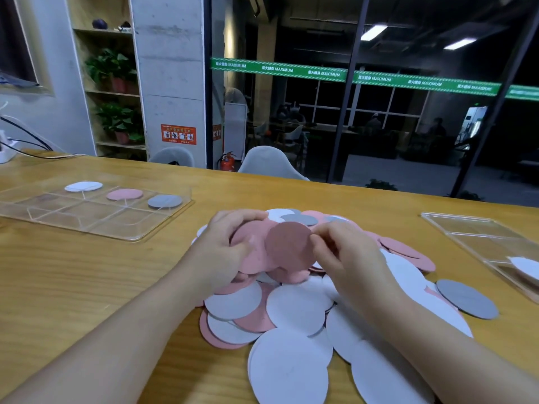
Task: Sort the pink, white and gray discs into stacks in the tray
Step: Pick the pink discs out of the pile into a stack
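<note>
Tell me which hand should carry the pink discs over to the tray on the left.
Left. The left hand already holds a bunch of pink discs and is nearer the tray, where the pink stack lies. The right hand only pinches one disc.

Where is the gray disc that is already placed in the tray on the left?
In the head view, the gray disc lies in the far right compartment of the clear tray at left, just right of the pink disc.

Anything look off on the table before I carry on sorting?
One white disc lies in the second clear tray on the right, away from the left tray that holds the white, pink and gray stacks. The pile is loose but all on the table.
</note>
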Action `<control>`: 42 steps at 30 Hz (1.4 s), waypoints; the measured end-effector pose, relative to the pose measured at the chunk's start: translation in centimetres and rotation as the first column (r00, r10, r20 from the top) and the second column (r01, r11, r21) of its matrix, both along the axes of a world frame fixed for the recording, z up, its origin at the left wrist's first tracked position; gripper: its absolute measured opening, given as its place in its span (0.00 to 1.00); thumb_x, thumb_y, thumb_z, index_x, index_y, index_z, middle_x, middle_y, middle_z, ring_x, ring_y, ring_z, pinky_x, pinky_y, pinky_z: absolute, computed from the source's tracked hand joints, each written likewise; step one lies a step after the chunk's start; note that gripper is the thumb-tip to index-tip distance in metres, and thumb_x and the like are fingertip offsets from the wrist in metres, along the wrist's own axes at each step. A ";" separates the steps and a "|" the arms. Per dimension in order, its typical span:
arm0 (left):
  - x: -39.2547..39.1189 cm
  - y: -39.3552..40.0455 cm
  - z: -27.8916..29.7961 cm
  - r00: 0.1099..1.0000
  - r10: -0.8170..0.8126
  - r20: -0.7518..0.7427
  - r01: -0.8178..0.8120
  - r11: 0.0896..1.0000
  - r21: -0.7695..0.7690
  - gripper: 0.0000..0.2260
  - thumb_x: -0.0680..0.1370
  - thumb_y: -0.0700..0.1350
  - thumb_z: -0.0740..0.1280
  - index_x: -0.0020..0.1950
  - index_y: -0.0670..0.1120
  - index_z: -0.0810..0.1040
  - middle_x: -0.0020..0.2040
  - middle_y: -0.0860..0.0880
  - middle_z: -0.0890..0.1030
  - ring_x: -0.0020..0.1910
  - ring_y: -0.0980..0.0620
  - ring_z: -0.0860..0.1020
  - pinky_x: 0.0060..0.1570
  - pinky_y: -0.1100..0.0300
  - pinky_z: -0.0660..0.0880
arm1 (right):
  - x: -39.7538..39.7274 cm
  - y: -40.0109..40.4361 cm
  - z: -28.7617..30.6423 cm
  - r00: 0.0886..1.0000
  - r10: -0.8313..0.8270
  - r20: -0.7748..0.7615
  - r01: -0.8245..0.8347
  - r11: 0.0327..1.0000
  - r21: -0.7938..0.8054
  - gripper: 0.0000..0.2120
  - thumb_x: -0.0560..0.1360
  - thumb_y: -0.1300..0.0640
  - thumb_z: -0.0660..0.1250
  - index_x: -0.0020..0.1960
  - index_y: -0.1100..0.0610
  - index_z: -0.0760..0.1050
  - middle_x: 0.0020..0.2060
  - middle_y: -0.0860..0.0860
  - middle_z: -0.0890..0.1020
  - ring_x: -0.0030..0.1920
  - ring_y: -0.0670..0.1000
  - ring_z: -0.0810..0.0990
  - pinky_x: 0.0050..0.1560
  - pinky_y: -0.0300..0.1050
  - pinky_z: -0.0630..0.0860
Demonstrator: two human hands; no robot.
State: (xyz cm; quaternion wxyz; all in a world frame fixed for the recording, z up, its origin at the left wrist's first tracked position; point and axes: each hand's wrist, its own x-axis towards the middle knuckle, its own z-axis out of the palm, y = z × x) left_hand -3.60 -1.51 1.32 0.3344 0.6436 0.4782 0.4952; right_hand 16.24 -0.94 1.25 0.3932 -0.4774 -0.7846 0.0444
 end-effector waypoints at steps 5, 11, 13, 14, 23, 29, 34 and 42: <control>0.8 -0.2 -0.8 0.972 -0.164 -0.171 0.172 0.985 0.034 0.16 0.79 0.45 0.62 0.54 0.69 0.70 0.58 0.61 0.67 0.58 0.63 0.70 0.50 0.64 0.77 | -1.5 -0.6 -0.8 0.993 0.026 -0.115 -0.036 0.996 -0.086 0.06 0.75 0.59 0.64 0.39 0.56 0.75 0.34 0.45 0.78 0.37 0.46 0.76 0.40 0.39 0.72; 0.9 -0.1 -0.8 0.955 -0.107 -0.277 0.157 0.974 0.163 0.24 0.77 0.41 0.66 0.58 0.70 0.64 0.63 0.59 0.69 0.64 0.70 0.64 0.64 0.72 0.61 | -2.0 -1.1 -0.5 0.988 0.048 -0.148 -0.059 0.996 -0.065 0.07 0.76 0.58 0.65 0.51 0.49 0.69 0.47 0.37 0.72 0.49 0.37 0.72 0.48 0.27 0.68; 1.2 -0.4 -0.6 0.973 -0.127 -0.190 0.166 0.964 0.206 0.25 0.77 0.41 0.66 0.60 0.69 0.65 0.64 0.59 0.71 0.64 0.65 0.68 0.66 0.64 0.65 | -2.3 -1.4 -0.2 0.971 0.067 -0.228 -0.112 0.975 -0.191 0.15 0.79 0.56 0.60 0.64 0.48 0.65 0.55 0.35 0.68 0.59 0.35 0.69 0.56 0.27 0.65; 1.4 -0.4 -0.5 0.977 -0.124 -0.173 0.162 0.960 0.227 0.23 0.77 0.42 0.65 0.61 0.69 0.64 0.63 0.60 0.71 0.64 0.64 0.69 0.66 0.62 0.66 | -2.5 -1.6 -0.1 0.934 0.100 -0.344 -0.207 0.935 -0.289 0.17 0.80 0.55 0.58 0.68 0.49 0.63 0.57 0.36 0.69 0.59 0.33 0.70 0.55 0.27 0.67; 2.2 0.0 -1.4 0.947 -0.164 -0.277 0.202 0.973 0.115 0.21 0.81 0.43 0.59 0.64 0.66 0.56 0.70 0.54 0.61 0.68 0.62 0.57 0.69 0.63 0.54 | -2.0 -0.4 -1.1 0.679 0.065 -0.731 -0.541 0.718 -0.438 0.27 0.71 0.47 0.61 0.69 0.48 0.68 0.66 0.46 0.73 0.66 0.45 0.72 0.69 0.50 0.66; -1.1 1.2 -0.3 0.996 0.090 -0.022 -0.087 0.991 0.105 0.18 0.80 0.41 0.59 0.68 0.55 0.63 0.65 0.49 0.69 0.61 0.51 0.71 0.55 0.63 0.71 | -2.4 -0.8 0.0 0.919 0.138 -0.369 -0.283 0.882 -0.377 0.11 0.77 0.54 0.62 0.59 0.48 0.74 0.53 0.39 0.79 0.53 0.38 0.78 0.56 0.38 0.75; -3.0 2.2 -0.7 0.956 0.291 0.023 -0.292 0.954 0.073 0.21 0.80 0.41 0.60 0.71 0.52 0.62 0.67 0.51 0.69 0.65 0.51 0.68 0.64 0.56 0.67 | -4.0 -0.4 0.3 0.942 0.228 0.248 -0.189 0.967 -0.173 0.14 0.74 0.53 0.67 0.59 0.50 0.76 0.53 0.43 0.77 0.54 0.41 0.70 0.50 0.27 0.65; -4.0 3.3 -1.2 0.886 0.456 0.089 -0.457 0.889 0.000 0.21 0.80 0.43 0.58 0.73 0.51 0.61 0.71 0.50 0.65 0.69 0.49 0.65 0.69 0.47 0.63 | -7.5 1.5 2.4 0.761 0.361 0.539 -0.183 0.916 -0.356 0.19 0.69 0.45 0.72 0.52 0.58 0.77 0.47 0.54 0.79 0.49 0.54 0.76 0.50 0.53 0.74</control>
